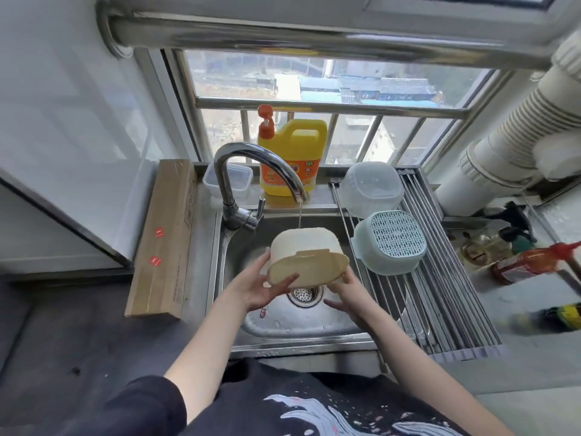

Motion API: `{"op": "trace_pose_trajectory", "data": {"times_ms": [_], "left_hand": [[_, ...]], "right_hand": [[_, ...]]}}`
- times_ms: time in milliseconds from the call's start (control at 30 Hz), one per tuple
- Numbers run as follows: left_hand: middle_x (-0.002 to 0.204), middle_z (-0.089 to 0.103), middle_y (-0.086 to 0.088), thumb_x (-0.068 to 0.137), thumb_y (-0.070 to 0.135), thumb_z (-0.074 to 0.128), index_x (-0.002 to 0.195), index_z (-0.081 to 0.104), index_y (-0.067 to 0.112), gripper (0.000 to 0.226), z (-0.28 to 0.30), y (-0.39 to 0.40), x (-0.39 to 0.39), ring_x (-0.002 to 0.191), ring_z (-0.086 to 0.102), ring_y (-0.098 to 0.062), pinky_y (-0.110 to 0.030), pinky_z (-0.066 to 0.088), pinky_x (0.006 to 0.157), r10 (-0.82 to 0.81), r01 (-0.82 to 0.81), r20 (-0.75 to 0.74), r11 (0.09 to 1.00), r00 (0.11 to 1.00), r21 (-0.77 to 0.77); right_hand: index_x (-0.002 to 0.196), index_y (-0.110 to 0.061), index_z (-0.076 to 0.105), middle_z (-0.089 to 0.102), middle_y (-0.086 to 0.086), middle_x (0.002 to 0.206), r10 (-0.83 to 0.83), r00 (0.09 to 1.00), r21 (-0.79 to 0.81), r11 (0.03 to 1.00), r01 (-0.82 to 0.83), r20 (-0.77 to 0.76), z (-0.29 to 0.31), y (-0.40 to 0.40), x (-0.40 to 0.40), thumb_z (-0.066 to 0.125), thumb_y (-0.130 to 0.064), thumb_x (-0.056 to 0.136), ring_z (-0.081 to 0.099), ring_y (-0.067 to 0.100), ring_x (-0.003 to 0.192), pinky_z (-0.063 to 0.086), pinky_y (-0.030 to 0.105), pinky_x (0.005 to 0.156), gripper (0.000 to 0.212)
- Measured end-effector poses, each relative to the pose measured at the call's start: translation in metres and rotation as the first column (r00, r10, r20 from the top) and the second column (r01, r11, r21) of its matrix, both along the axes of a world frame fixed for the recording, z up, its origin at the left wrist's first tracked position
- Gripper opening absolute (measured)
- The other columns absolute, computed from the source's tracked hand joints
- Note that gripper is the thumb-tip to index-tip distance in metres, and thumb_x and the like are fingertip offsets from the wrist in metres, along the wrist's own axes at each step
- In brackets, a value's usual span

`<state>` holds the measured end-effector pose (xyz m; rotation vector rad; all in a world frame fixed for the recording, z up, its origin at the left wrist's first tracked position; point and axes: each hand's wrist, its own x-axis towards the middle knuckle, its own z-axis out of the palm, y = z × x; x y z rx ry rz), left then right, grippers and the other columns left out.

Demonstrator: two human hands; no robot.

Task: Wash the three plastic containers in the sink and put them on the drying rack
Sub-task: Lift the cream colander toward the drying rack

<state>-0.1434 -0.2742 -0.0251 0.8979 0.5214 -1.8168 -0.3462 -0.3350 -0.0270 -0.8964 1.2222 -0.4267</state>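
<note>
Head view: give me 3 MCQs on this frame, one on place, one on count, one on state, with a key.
1. Where is the pale green strainer basket?
A. In the sink basin
B. Upside down on the drying rack
C. On the window sill

2. How many containers lie on the rack?
A. One
B. Two
C. Three

3. What state is the faucet in?
A. Running
B. Off
C. Hidden by a cloth

Key:
1 B, its slotted bottom faces up on the rack bars.
2 B, the clear container and the strainer basket.
3 A, a thin stream falls onto the cream container, which the left hand and right hand hold over the sink.
</note>
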Motion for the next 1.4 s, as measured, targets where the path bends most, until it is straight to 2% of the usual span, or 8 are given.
{"op": "trace_pose_trajectory", "data": {"times_ms": [133,333,467,567,733,1000,1233,1400], "left_hand": [[0.128,0.052,-0.026,0.045,0.007,0.089,0.136,0.045,0.0,0.101,-0.005,0.008,-0.004,0.089,0.068,-0.04,-0.034,0.057,0.045,0.101,-0.087,0.161,0.992,0.982,-0.096],[0.144,0.046,-0.014,0.052,-0.005,0.088,0.149,0.025,0.017,0.118,-0.008,0.022,0.0,0.124,0.054,-0.031,-0.041,0.053,0.093,0.089,-0.025,0.132,0.905,0.987,-0.424],[0.139,0.052,-0.01,0.046,-0.013,0.083,0.141,0.037,0.027,0.112,0.003,0.026,0.001,0.122,0.055,-0.033,-0.045,0.055,0.086,0.141,-0.021,0.194,0.855,0.971,-0.519],[0.137,0.054,-0.012,0.065,0.001,0.077,0.146,0.031,0.018,0.094,0.007,0.02,-0.007,0.113,0.061,-0.026,-0.038,0.056,0.086,0.135,-0.041,0.214,0.918,0.967,-0.393],[0.114,0.061,-0.007,0.08,0.041,0.066,0.121,0.056,0.019,0.048,0.002,0.025,-0.033,0.102,0.06,-0.025,-0.053,0.043,0.098,-0.14,0.222,0.34,0.951,0.93,-0.214],[0.094,0.06,-0.009,0.1,0.013,0.042,0.114,0.048,0.02,0.017,-0.003,0.011,-0.047,0.082,0.059,-0.024,-0.041,0.056,0.047,0.18,-0.153,0.332,0.982,0.926,-0.106],[0.101,0.066,-0.013,0.097,0.015,0.047,0.103,0.062,0.009,0.017,-0.01,0.012,-0.025,0.088,0.063,-0.027,-0.043,0.055,0.076,0.138,-0.16,0.394,0.987,0.909,0.023],[0.047,0.064,-0.008,0.098,0.009,0.042,0.077,0.057,0.003,0.027,-0.006,0.013,-0.032,0.053,0.064,-0.023,-0.034,0.053,0.059,-0.11,0.02,0.49,0.983,0.865,0.184]], "right_hand": [[0.126,-0.026,0.057,0.066,0.009,0.113,-0.018,0.991,0.083,0.997,0.008,0.131,0.011,-0.004,-0.006,0.045,0.009,0.089,0.067,0.028,0.095,0.057,0.044,0.082,0.052],[0.122,-0.004,0.054,0.058,0.025,0.122,-0.498,0.772,0.479,0.829,0.289,0.395,0.015,0.0,-0.005,0.031,-0.005,0.097,0.061,0.038,0.104,0.055,0.052,0.079,0.034],[0.123,-0.001,0.054,0.064,0.024,0.117,-0.464,0.817,0.479,0.834,0.274,0.342,0.02,0.003,-0.006,0.032,-0.049,0.099,0.066,0.037,0.102,0.056,0.05,0.082,0.058],[0.114,-0.002,0.06,0.073,0.019,0.09,-0.477,0.786,0.478,0.836,0.269,0.393,0.028,0.009,0.003,0.039,-0.047,0.099,0.072,0.031,0.079,0.06,0.041,0.062,0.052],[0.114,-0.017,0.061,0.066,0.015,0.109,-0.577,0.704,0.524,0.783,0.334,0.414,0.028,0.018,0.015,0.038,-0.048,0.097,0.058,0.034,0.098,0.055,0.042,0.073,0.042],[0.121,-0.008,0.053,0.059,0.014,0.101,-0.529,0.803,0.439,0.812,0.384,0.275,0.017,0.035,0.022,0.036,-0.041,0.095,0.056,0.024,0.088,0.045,0.033,0.068,0.045],[0.125,-0.02,0.045,0.053,0.012,0.122,-0.378,0.919,0.328,0.887,0.325,0.114,0.007,0.023,-0.002,0.039,-0.058,0.094,0.057,0.026,0.105,0.052,0.043,0.073,0.05],[0.092,-0.016,0.066,0.067,0.003,0.074,-0.044,0.985,0.194,0.978,0.076,-0.165,0.018,0.01,-0.007,0.049,-0.055,0.092,0.06,0.019,0.067,0.049,0.027,0.058,0.043]]}}
